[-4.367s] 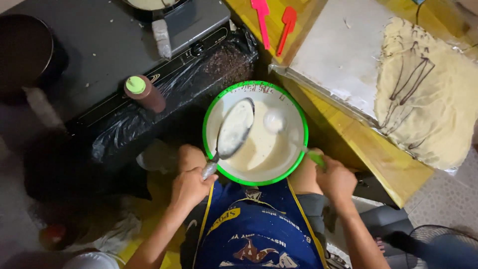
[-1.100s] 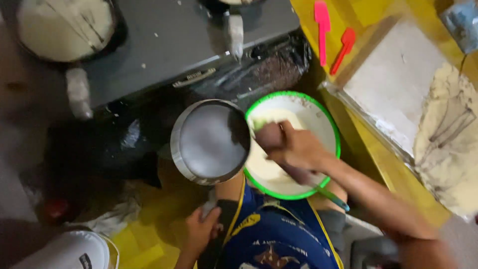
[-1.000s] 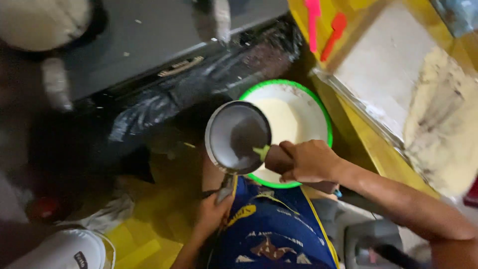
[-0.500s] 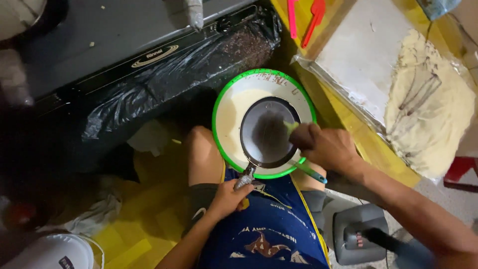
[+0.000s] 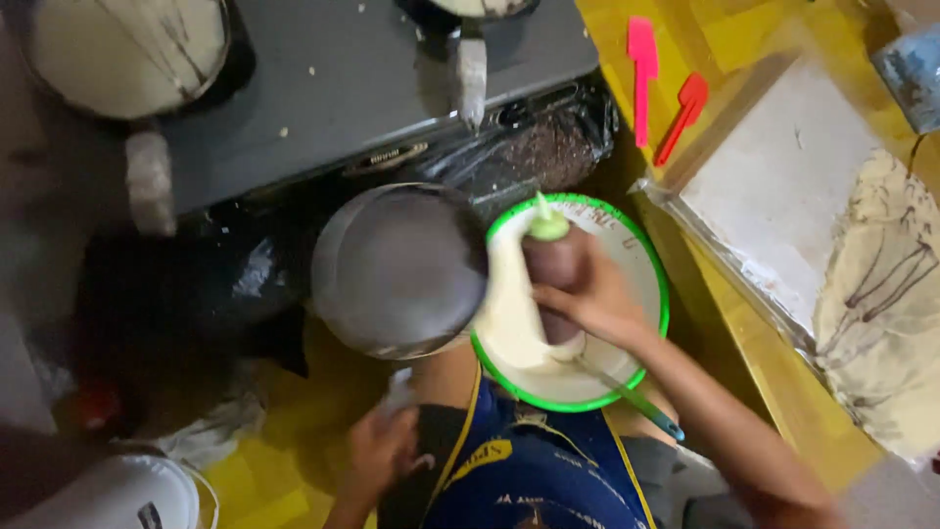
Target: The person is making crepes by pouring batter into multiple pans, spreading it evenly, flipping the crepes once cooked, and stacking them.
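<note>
Fingers of the right hand are wrapped around a brown squeeze bottle with a green nozzle cap, holding it over the white bowl with the green rim; the bottle's cap points toward the bowl's far edge. Pale batter lies in the bowl on its left side, and a green-handled utensil rests in it, its handle sticking out over the near rim. The left hand, near the bowl's lower left, is closed on the handle of a round dark pan, which is held just to the left of the bowl, its edge overlapping the rim.

Beyond the bowl stands a dark stove with a pan of pale batter at its far left. Right of the bowl, on the yellow desk, lie a pink spatula and a red spatula, then a foil-lined tray carrying a thin crepe streaked with dark lines. A white bucket sits far to the bowl's lower left.
</note>
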